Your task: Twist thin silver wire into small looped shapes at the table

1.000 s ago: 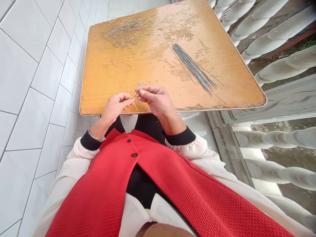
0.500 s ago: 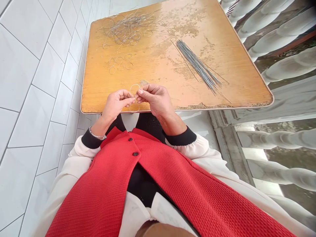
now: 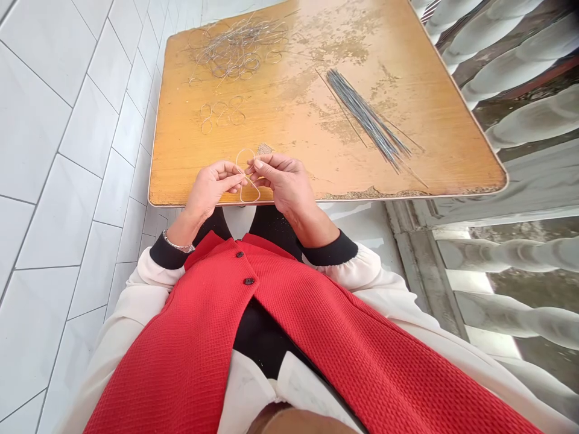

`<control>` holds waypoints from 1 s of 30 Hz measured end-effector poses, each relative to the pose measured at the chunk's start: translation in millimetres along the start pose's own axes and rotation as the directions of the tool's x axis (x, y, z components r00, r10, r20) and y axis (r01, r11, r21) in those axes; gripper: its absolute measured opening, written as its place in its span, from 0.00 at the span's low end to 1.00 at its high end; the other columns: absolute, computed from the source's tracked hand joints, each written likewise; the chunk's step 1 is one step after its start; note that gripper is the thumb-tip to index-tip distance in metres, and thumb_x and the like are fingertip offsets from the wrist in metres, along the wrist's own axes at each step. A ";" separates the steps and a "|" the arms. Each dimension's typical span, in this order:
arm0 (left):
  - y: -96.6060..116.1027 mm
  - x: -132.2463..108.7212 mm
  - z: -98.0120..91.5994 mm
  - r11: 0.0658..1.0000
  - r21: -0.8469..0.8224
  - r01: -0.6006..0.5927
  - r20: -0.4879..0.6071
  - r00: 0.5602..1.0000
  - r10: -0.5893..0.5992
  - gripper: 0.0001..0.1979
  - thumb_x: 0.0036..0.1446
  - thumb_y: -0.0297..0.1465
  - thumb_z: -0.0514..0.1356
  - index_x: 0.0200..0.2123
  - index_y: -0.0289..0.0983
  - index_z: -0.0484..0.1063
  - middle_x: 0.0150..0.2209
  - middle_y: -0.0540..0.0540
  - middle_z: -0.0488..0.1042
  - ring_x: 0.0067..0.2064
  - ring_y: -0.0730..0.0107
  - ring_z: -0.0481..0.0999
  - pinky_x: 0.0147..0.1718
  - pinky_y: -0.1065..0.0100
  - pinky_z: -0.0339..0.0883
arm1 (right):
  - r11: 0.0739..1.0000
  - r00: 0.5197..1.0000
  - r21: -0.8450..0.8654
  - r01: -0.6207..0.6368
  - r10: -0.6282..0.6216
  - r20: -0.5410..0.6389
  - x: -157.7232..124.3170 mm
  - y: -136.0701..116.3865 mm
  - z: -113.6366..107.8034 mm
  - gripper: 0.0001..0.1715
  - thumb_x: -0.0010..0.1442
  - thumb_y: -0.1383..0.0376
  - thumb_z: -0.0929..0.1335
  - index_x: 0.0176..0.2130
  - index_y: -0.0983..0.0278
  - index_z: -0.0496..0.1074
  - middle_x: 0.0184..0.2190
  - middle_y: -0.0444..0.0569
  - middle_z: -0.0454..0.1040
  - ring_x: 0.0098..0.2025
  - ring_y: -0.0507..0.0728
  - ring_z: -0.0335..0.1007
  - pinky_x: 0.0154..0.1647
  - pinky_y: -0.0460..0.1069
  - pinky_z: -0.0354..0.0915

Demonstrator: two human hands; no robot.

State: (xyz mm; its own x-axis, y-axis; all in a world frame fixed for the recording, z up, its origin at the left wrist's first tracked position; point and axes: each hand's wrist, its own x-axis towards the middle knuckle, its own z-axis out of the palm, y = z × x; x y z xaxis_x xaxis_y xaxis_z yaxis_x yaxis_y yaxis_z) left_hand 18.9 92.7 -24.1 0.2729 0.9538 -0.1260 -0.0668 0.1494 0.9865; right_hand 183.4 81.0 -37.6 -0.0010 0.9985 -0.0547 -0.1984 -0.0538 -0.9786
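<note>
1. A figure-eight wire loop [image 3: 240, 190] is held in the air just above the near edge of the table, between the two hands. One bend is directed towards the far side of the table, and the other is directed towards the near side.
2. The left hand [image 3: 210, 193] and the right hand [image 3: 284, 184] are brought close together and are only partly closed. The thumb and fingers of each are pinched on the wire at the loop's crossing. Both hands appear clamped on that point, which is probably gripped because the wire could spring apart there.
3. A silver bracelet [image 3: 178, 245] is worn on the left wrist.
4. A tangled heap of wire loops [image 3: 237, 48] is left at the far left of the wooden table [image 3: 434, 150].
5. A small group of separate figure-eight loops [image 3: 221, 114] is laid nearer the hands, apparently kept apart from the tangle so that the shapes are not caught up in it.
6. A bundle of straight wires [image 3: 368, 117] is laid on the right of the table, its strands lying mostly parallel, seemingly so that they are kept orderly.
7. The table is bordered by a tiled floor [image 3: 58, 181] on the left and by stone balusters [image 3: 534, 114] on the right.
</note>
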 end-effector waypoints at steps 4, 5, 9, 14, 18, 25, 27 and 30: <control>-0.5 -0.9 -0.6 0.999 -0.037 0.007 0.004 1.000 -0.007 0.06 0.54 0.20 0.65 0.29 0.35 0.73 0.27 0.52 0.77 0.30 0.81 0.75 0.33 0.74 0.66 | 0.999 0.999 0.025 -0.024 0.023 0.029 -4.6 -0.3 -0.3 0.21 0.53 0.46 0.76 0.32 0.61 0.78 0.29 0.45 0.77 0.28 0.49 0.70 0.30 0.45 0.68; -0.7 -1.0 -0.4 0.999 -0.047 0.014 0.006 1.000 -0.013 0.06 0.54 0.20 0.65 0.29 0.35 0.73 0.27 0.52 0.76 0.30 0.81 0.75 0.33 0.74 0.66 | 0.999 0.999 0.027 -0.031 0.030 0.032 -6.1 0.1 -0.1 0.22 0.52 0.46 0.76 0.32 0.61 0.78 0.29 0.45 0.77 0.28 0.49 0.69 0.30 0.46 0.68; -2.0 -0.6 0.6 0.997 -0.076 0.022 -0.014 1.000 -0.023 0.06 0.53 0.21 0.65 0.29 0.35 0.73 0.26 0.53 0.75 0.30 0.82 0.74 0.32 0.76 0.65 | 1.000 0.999 -0.006 -0.028 0.028 0.032 -11.7 2.7 0.7 0.24 0.45 0.47 0.79 0.34 0.61 0.80 0.30 0.45 0.79 0.28 0.50 0.69 0.30 0.47 0.69; 0.9 -1.6 -1.7 0.997 -0.070 0.013 0.002 1.000 -0.013 0.05 0.53 0.22 0.66 0.30 0.35 0.74 0.27 0.52 0.76 0.30 0.82 0.73 0.31 0.76 0.65 | 0.999 1.000 -0.031 0.023 -0.023 0.015 -10.4 7.8 -0.6 0.20 0.45 0.53 0.81 0.34 0.63 0.80 0.30 0.45 0.78 0.27 0.49 0.67 0.28 0.46 0.66; 7.9 0.2 -6.6 0.999 -0.023 0.036 0.004 0.999 -0.036 0.06 0.56 0.31 0.68 0.37 0.36 0.77 0.33 0.50 0.79 0.32 0.81 0.75 0.32 0.76 0.66 | 0.999 1.000 -0.039 0.013 -0.013 0.003 -7.7 7.1 -1.9 0.14 0.46 0.60 0.80 0.33 0.64 0.81 0.28 0.45 0.78 0.26 0.48 0.66 0.27 0.45 0.66; 11.5 7.1 -5.0 0.996 0.084 -0.026 -0.020 0.999 0.027 0.03 0.56 0.27 0.68 0.31 0.35 0.77 0.27 0.53 0.77 0.28 0.83 0.73 0.29 0.77 0.67 | 0.994 0.991 0.034 -0.100 0.097 0.091 -6.9 2.6 -5.6 0.13 0.42 0.63 0.80 0.31 0.64 0.81 0.27 0.45 0.79 0.26 0.49 0.69 0.27 0.45 0.68; 11.7 6.8 -2.5 0.994 0.101 -0.037 -0.055 0.998 0.043 0.05 0.58 0.28 0.67 0.30 0.34 0.76 0.25 0.53 0.77 0.26 0.83 0.73 0.28 0.77 0.67 | 0.997 0.994 0.008 -0.074 0.073 0.087 -6.5 4.1 -6.2 0.14 0.42 0.63 0.80 0.32 0.63 0.81 0.30 0.45 0.80 0.26 0.48 0.68 0.26 0.44 0.67; 13.2 5.4 0.5 0.992 0.121 -0.046 -0.091 0.994 0.058 0.07 0.58 0.30 0.67 0.30 0.34 0.76 0.25 0.52 0.77 0.25 0.83 0.74 0.28 0.77 0.68 | 0.999 0.995 -0.035 -0.023 0.027 0.099 -6.9 6.6 -5.4 0.16 0.43 0.62 0.81 0.33 0.63 0.81 0.35 0.46 0.81 0.27 0.47 0.66 0.26 0.44 0.65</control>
State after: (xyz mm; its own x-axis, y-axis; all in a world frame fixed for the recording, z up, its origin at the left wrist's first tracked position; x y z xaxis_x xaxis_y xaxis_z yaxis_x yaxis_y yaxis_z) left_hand 20.0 99.7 -11.8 0.1806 0.9805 -0.0779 0.0375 0.0723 0.9967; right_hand 187.4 73.7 -44.7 -0.1031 0.9928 -0.0610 -0.1641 -0.0775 -0.9834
